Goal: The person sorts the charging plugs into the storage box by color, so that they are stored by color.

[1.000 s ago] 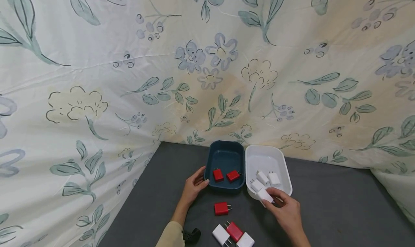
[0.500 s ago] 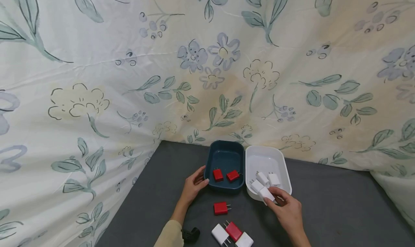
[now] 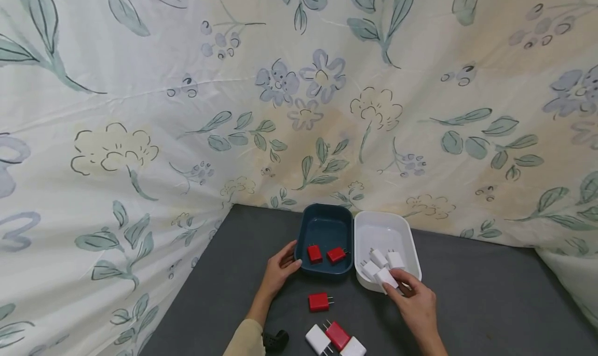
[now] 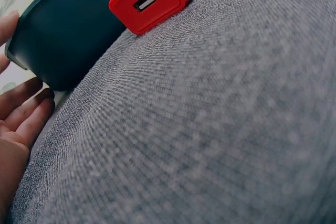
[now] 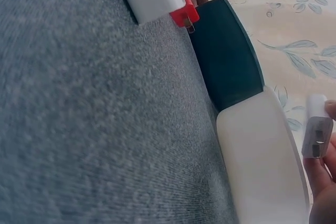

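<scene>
My right hand [image 3: 415, 299] pinches a white USB charger plug [image 3: 385, 278] between thumb and fingers, over the near rim of the white tray [image 3: 410, 242]. The right wrist view shows this charger [image 5: 317, 124] above the tray wall, its prong face toward the camera. Several white chargers [image 3: 379, 259] lie inside that tray. With loosely extended fingers, my left hand [image 3: 278, 271] touches the near left corner of the dark teal tray [image 3: 327, 273]; its fingertips are at the tray's outer wall in the left wrist view. Two red chargers [image 3: 314, 253] lie in the teal tray.
A red charger [image 3: 319, 301] lies on the dark grey cloth [image 3: 490, 293] before the teal tray. Nearer lie a white charger [image 3: 318, 339], another red charger [image 3: 338, 336] and a second white charger [image 3: 353, 347]. Flowered fabric [image 3: 327, 164] hangs behind the trays.
My right hand has moved slightly right and away from me with the white charger, tilting it a little over the tray's rim. The left hand stays at the teal tray.
</scene>
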`<act>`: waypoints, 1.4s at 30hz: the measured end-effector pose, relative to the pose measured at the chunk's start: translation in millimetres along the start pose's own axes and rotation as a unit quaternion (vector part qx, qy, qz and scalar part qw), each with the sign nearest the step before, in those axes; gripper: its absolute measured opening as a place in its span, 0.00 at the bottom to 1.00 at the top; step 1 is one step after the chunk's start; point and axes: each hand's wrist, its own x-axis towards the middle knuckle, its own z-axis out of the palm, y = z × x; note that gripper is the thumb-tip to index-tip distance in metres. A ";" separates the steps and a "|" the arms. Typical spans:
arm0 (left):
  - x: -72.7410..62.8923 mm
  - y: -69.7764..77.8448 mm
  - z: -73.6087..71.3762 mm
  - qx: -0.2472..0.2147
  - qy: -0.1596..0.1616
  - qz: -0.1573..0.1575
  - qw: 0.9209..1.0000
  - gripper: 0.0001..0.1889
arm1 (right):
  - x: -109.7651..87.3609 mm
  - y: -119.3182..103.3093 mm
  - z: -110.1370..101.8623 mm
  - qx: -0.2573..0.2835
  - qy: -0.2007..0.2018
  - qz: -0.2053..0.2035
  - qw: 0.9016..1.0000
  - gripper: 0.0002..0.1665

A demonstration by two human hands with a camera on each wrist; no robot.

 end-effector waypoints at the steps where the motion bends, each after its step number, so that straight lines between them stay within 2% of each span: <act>1: 0.1 0.0 -0.1 0.000 0.000 0.000 1.000 0.32 | 0.5 0.1 -0.2 0.000 0.002 0.000 1.000 0.21; 17: 2.3 2.5 0.4 -0.007 0.000 0.005 1.000 0.32 | 10.9 2.3 -2.1 -0.021 0.018 -0.007 1.000 0.23; 24: -1.0 0.1 1.5 -0.001 0.002 -0.005 1.000 0.31 | 9.6 2.9 -2.1 -0.034 0.019 -0.014 0.999 0.22; 35: 0.2 0.8 2.1 -0.005 0.007 -0.002 1.000 0.32 | 14.6 2.7 -2.8 -0.042 0.012 -0.017 0.999 0.24; 42: 0.4 -0.6 1.0 0.003 0.007 -0.004 1.000 0.32 | 17.6 0.5 -1.7 -0.034 0.022 -0.012 0.999 0.22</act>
